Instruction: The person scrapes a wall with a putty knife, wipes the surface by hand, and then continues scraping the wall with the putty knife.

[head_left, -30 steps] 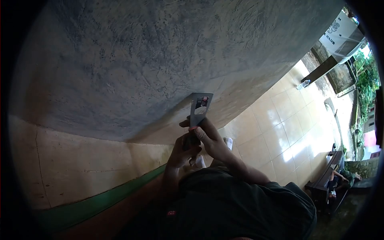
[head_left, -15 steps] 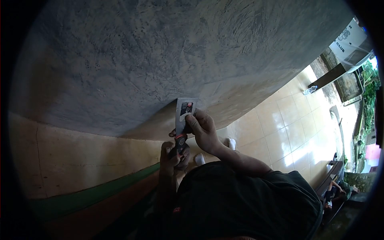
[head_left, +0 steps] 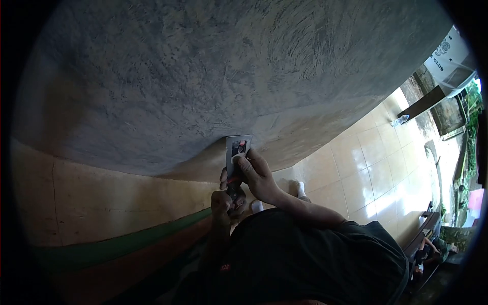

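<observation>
A putty knife [head_left: 231,161] with a flat steel blade, a label on the blade and a dark red-and-black handle is held in front of my torso. My left hand [head_left: 222,204] is closed around its handle. On the blade, my right hand [head_left: 260,178] pinches the edge with the thumb lying over the label. The blade's straight end overlaps the lower part of a grey wall [head_left: 213,71] coated with swirled, streaky plaster. Below the coating a smooth beige strip shows.
Glossy beige floor tiles [head_left: 356,162] extend to the right, where a plastic bottle [head_left: 400,120] and a white printed sack [head_left: 450,61] are. A person [head_left: 427,249] sits at the lower right. A green band [head_left: 127,229] runs along the lower left.
The view has shifted slightly, so the wall, floor and hands appear a bit lower and further right. My left hand now covers more of the handle; both hands keep hold of the putty knife.
</observation>
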Action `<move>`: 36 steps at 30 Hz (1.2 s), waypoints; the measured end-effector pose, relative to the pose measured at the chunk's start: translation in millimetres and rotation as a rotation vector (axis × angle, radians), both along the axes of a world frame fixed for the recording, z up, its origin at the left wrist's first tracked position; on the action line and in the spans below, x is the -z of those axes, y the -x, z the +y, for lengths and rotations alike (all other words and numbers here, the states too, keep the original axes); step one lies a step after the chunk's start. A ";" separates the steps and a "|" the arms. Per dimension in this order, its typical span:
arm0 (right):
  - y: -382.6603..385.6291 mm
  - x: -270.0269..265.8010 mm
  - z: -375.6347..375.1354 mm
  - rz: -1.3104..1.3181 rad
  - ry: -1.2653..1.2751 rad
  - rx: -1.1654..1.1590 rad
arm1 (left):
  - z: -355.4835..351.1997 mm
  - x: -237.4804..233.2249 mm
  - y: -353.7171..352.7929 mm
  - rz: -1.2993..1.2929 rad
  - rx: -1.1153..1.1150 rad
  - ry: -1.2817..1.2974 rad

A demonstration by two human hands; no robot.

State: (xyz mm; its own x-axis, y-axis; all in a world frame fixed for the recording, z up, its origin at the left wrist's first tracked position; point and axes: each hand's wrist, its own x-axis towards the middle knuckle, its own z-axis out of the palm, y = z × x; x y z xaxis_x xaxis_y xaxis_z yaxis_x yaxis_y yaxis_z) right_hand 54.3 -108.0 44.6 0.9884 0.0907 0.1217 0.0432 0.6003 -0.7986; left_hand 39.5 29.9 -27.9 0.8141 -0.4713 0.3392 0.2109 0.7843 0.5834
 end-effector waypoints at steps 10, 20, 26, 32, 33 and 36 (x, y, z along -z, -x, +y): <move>3.8 12.8 1.8 0.199 -0.035 -0.018 | -4.1 -3.2 12.5 0.210 0.098 -0.020; 5.3 -9.2 -1.6 0.130 0.088 0.050 | -2.6 -6.0 17.0 0.289 0.163 -0.019; -3.7 8.8 0.0 0.114 0.167 0.059 | -14.5 -21.0 18.2 0.324 -0.026 -0.184; 0.8 5.4 7.4 0.126 0.098 0.023 | -4.8 -34.7 27.4 0.288 -0.014 -0.256; -0.9 2.1 3.8 0.125 0.070 0.033 | -12.0 -41.9 25.5 0.286 -0.053 -0.248; 1.6 -0.9 -0.9 0.110 0.007 0.058 | -17.2 -43.9 23.6 0.201 -0.119 -0.297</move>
